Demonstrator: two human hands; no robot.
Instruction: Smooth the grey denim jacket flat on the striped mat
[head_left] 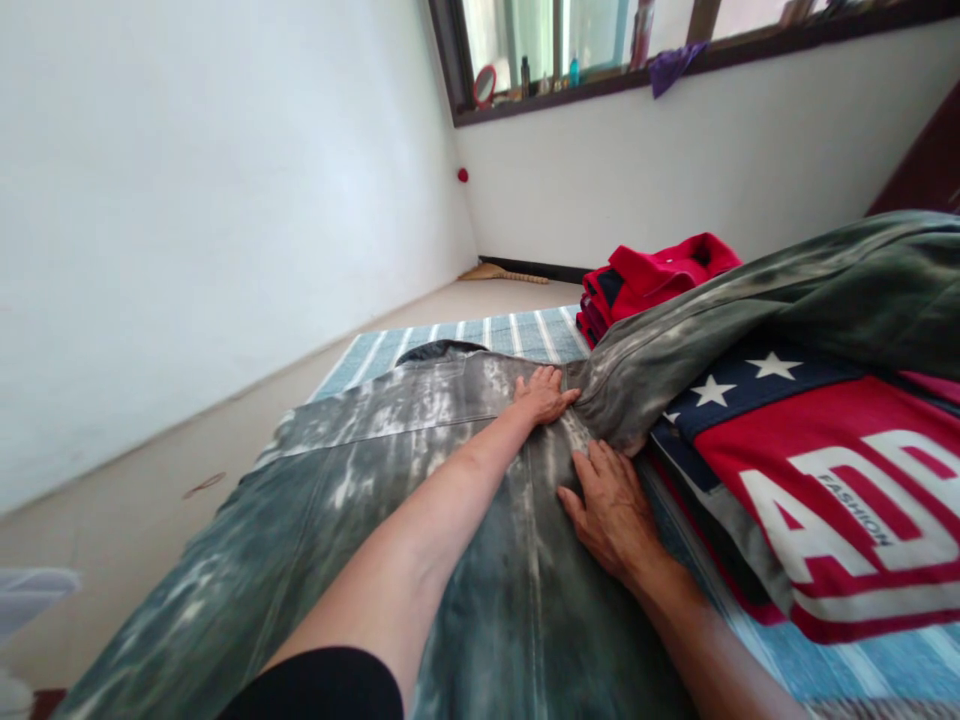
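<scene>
Grey-green washed jeans point(360, 500) lie spread flat on a blue striped mat point(480, 335). My left hand point(544, 395) reaches far forward and lies flat on the jeans near the waistband, fingers stretched out. My right hand point(611, 505) rests palm down on the jeans just behind it, fingers spread, beside the fold where one trouser leg point(787, 300) rises and drapes to the right over a pile of clothes.
A red, white and navy garment with stars and large letters point(817, 490) lies at right under the draped leg. Folded red clothes point(652, 275) sit further back. A window sill with bottles point(570, 75) runs above. A broom point(499, 272) lies on the floor by the wall.
</scene>
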